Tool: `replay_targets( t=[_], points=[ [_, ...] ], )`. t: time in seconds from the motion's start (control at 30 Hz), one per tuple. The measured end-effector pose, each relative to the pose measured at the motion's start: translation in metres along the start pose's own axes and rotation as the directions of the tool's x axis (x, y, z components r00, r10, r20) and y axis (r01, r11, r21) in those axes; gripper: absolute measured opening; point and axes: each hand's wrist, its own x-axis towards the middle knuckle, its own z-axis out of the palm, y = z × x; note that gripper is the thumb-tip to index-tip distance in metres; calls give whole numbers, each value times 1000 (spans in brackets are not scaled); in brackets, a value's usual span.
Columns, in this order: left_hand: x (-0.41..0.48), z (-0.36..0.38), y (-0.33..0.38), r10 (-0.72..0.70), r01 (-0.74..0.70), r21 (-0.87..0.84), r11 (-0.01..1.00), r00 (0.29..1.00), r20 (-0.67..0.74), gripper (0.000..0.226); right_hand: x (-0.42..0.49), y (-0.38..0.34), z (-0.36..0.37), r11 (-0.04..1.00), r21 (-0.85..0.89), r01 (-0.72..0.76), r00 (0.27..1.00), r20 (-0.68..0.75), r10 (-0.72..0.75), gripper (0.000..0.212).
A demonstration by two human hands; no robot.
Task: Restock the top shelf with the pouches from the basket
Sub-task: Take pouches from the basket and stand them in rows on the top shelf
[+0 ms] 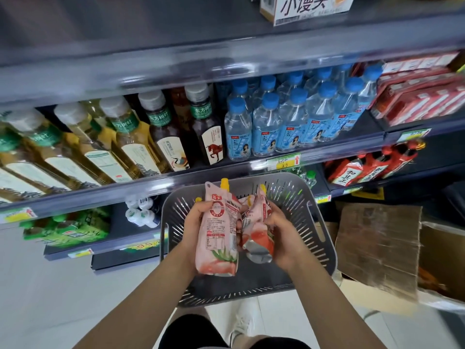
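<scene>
Pink spouted pouches are bunched in both hands above the grey basket (324, 248): the left hand (198, 215) wraps the flat pouch (219, 238) near its upper half, leaving the heavy bottom hanging below the grip, while the right hand (279, 233) closes on a crumpled cluster of pouches (256, 222) from the side. That loose cluster looks likeliest to slip on the lift to the top shelf (176, 39), well above; a dropped pouch could miss the basket and hit the floor.

Top shelf (176, 59) blurred; box (309, 8) cut by upper edge; price tags (284, 161) unreadable.
</scene>
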Motion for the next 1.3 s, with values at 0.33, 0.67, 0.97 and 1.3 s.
replay_targets(
  t=[0.33,0.67,0.97,1.3],
  points=[
    [-12,10,5,-47,47,5,999,985,164,58,-13,3,8,995,-94,-29,999,-19,28,69],
    [-37,14,-13,-71,80,130,988,995,-76,37,-10,17,18,912,-361,-192,981,-49,187,93],
    [-74,13,7,43,-43,42,998,999,-15,98,-26,23,50,975,-23,-219,973,71,221,47],
    [-170,8,74,182,-131,264,956,966,-182,97,-70,27,147,993,27,-115,956,275,104,75]
  ],
)
